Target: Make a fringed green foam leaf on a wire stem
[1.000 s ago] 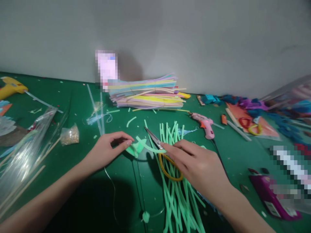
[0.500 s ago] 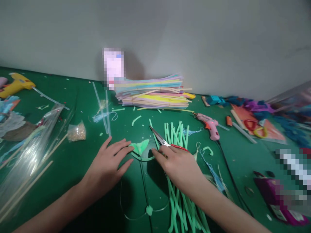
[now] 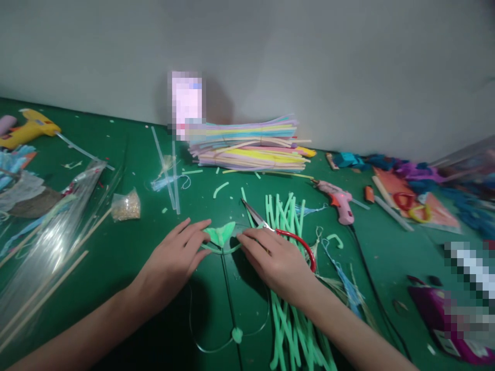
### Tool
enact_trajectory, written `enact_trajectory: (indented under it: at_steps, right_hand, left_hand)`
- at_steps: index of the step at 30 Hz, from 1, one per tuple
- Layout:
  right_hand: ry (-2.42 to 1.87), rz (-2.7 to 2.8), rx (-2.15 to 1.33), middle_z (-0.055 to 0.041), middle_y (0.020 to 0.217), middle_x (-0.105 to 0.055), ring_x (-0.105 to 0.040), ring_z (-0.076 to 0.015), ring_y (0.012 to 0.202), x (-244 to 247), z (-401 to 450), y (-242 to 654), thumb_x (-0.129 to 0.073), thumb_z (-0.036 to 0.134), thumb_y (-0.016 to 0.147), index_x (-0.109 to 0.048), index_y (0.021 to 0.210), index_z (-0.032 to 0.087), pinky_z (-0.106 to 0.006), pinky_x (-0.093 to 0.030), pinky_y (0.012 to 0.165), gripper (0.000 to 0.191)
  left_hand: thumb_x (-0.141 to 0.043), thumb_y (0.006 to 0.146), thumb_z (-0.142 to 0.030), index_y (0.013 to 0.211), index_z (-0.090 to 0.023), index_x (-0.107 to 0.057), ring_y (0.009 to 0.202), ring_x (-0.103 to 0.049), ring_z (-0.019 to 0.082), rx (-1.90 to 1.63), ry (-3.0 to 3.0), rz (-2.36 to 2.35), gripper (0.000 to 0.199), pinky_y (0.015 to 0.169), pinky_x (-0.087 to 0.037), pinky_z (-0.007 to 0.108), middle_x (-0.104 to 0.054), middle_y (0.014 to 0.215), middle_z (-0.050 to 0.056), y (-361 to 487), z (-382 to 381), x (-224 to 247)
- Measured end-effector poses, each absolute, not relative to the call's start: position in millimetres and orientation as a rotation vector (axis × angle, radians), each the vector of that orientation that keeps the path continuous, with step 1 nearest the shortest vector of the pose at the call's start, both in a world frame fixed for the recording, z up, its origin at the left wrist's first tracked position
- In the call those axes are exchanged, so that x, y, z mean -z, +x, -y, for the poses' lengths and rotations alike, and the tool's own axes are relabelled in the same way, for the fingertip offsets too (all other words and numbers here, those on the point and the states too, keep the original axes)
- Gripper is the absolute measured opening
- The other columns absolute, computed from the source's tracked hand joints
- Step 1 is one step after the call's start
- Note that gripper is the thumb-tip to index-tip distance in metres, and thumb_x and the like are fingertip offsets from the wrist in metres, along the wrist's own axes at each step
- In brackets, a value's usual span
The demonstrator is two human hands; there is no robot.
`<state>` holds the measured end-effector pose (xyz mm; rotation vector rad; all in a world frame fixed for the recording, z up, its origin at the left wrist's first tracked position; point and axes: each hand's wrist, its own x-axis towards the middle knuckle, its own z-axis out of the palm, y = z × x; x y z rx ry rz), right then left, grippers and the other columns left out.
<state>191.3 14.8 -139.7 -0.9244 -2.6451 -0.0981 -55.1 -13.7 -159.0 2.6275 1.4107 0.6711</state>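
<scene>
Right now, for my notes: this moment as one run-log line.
left hand: left side of green strip | right hand: its right side, scissors beneath | leafy green piece: between hands

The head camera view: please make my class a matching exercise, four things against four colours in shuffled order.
1. Glue gun at far left
2. Glue gun with a cord
3. Visible scissors loop by the right hand
4. Loose strips partly under that hand

A. Red
B. Light green
C. Yellow
D. Pink

Pairs: 1-C, 2-D, 3-A, 4-B
</scene>
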Motion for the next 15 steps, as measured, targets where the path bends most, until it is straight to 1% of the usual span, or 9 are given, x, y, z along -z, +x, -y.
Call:
enact_trajectory:
  at_steps: [2, 5, 8, 10, 13, 15]
  right_hand:
    - [-0.889, 2.645, 0.045, -0.0142, 0.119, -0.069, -0.066, -0.0229, 0.104, 142.4, -14.4, 193.7, -0.052, 0.009, 0.093, -0.065, 0.119, 0.009, -0.036, -0.056, 0.090, 0.029]
    - [-0.905, 2.637, -0.013, -0.0147, 0.123, -0.068, -0.065, -0.0230, 0.108, 147.0, -14.7, 196.8, -0.051, 0.008, 0.093, -0.064, 0.122, 0.009, -0.036, -0.057, 0.092, 0.031]
    - [-0.919, 2.632, -0.042, -0.0142, 0.125, -0.067, -0.065, -0.0224, 0.109, 148.9, -15.0, 197.6, -0.050, 0.009, 0.094, -0.063, 0.123, 0.010, -0.037, -0.057, 0.091, 0.032]
    - [-0.925, 2.630, -0.011, -0.0131, 0.122, -0.069, -0.066, -0.0227, 0.104, 147.1, -15.1, 196.8, -0.050, 0.009, 0.094, -0.065, 0.121, 0.012, -0.038, -0.057, 0.088, 0.031]
    - [-0.950, 2.632, 0.067, -0.0113, 0.111, -0.073, -0.066, -0.0237, 0.092, 141.0, -15.5, 195.9, -0.051, 0.011, 0.094, -0.069, 0.114, 0.012, -0.039, -0.057, 0.078, 0.027]
    - [-0.963, 2.642, 0.074, -0.0096, 0.103, -0.074, -0.065, -0.0230, 0.086, 136.6, -16.0, 196.8, -0.051, 0.011, 0.094, -0.070, 0.110, 0.012, -0.038, -0.056, 0.074, 0.025]
  left_hand:
    - [-0.047, 0.099, -0.022, 0.098, -0.014, -0.061, 0.124, -0.060, 0.025, -0.634, 2.629, -1.370, 0.016, 0.112, -0.041, 0.045, -0.070, 0.119, 0.016, -57.7, 11.9, 157.5]
    - [-0.047, 0.099, -0.021, 0.095, -0.016, -0.062, 0.128, -0.056, 0.026, -0.565, 2.608, -1.310, 0.017, 0.114, -0.038, 0.049, -0.073, 0.109, 0.012, -60.1, 9.4, 155.9]
    - [-0.044, 0.100, -0.019, 0.090, -0.017, -0.063, 0.128, -0.057, 0.025, -0.552, 2.575, -1.305, 0.021, 0.115, -0.035, 0.051, -0.074, 0.102, 0.009, -60.9, 8.6, 155.9]
    - [-0.042, 0.101, -0.018, 0.090, -0.017, -0.062, 0.127, -0.057, 0.024, -0.545, 2.565, -1.314, 0.023, 0.115, -0.035, 0.051, -0.074, 0.099, 0.009, -61.8, 9.0, 156.0]
    - [-0.039, 0.102, -0.019, 0.090, -0.018, -0.062, 0.127, -0.057, 0.024, -0.510, 2.561, -1.301, 0.025, 0.114, -0.036, 0.051, -0.073, 0.095, 0.007, -63.3, 10.4, 154.5]
    - [-0.040, 0.101, -0.020, 0.089, -0.018, -0.061, 0.127, -0.056, 0.025, -0.510, 2.538, -1.301, 0.024, 0.112, -0.037, 0.051, -0.073, 0.095, 0.008, -62.4, 10.4, 151.6]
